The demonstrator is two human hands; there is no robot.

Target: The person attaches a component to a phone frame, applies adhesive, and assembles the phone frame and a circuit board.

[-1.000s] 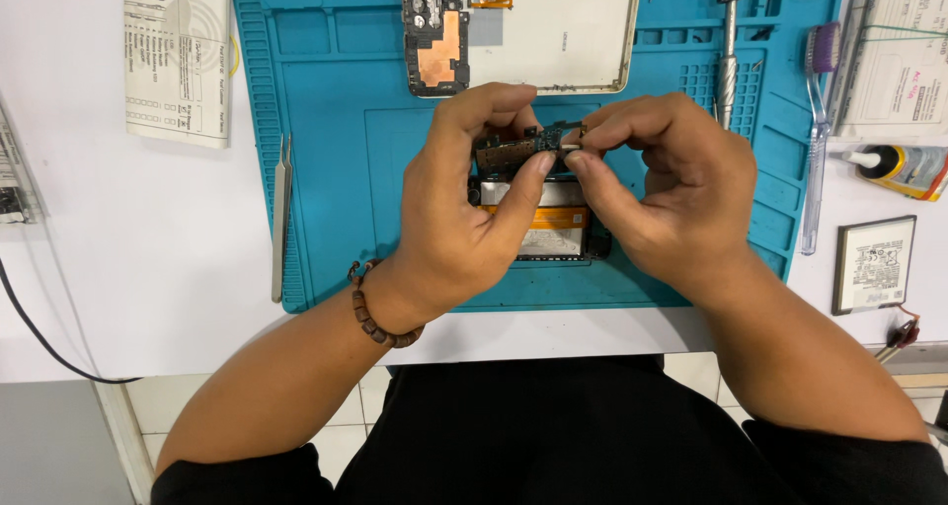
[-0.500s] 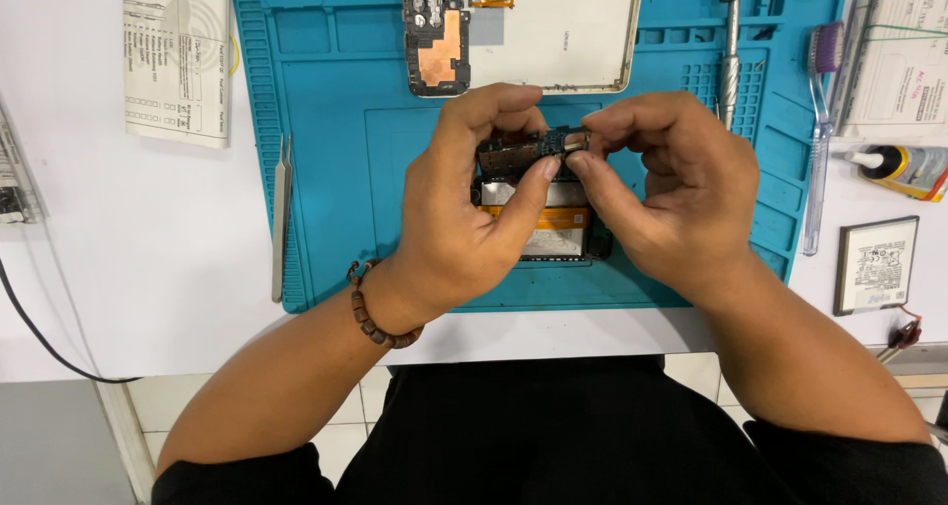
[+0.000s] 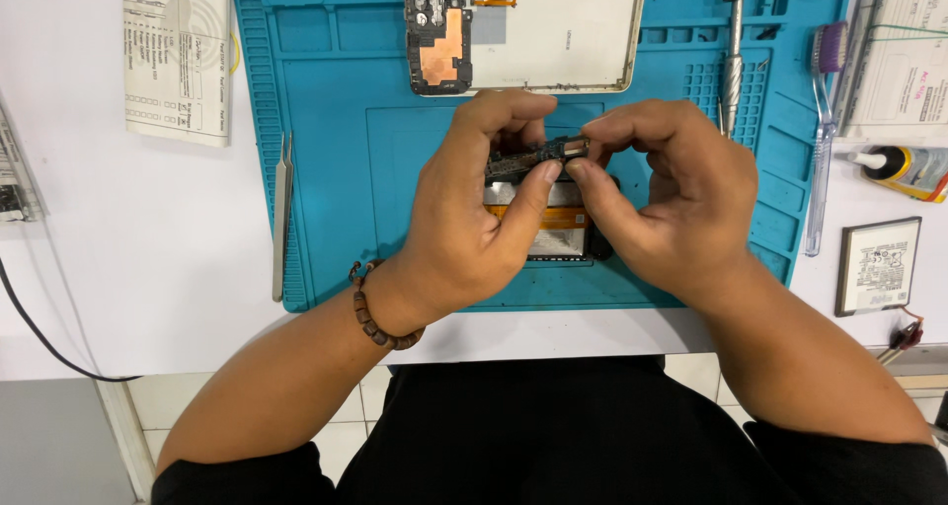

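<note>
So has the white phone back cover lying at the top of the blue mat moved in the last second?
No. The white phone back cover lies in the same spot at the top edge of the blue mat.

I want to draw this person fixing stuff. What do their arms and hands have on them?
Both hands, left hand and right hand, are bare with no gloves. A brown beaded bracelet circles the left wrist. Black sleeves cover only the upper arms; the forearms are uncovered.
</note>
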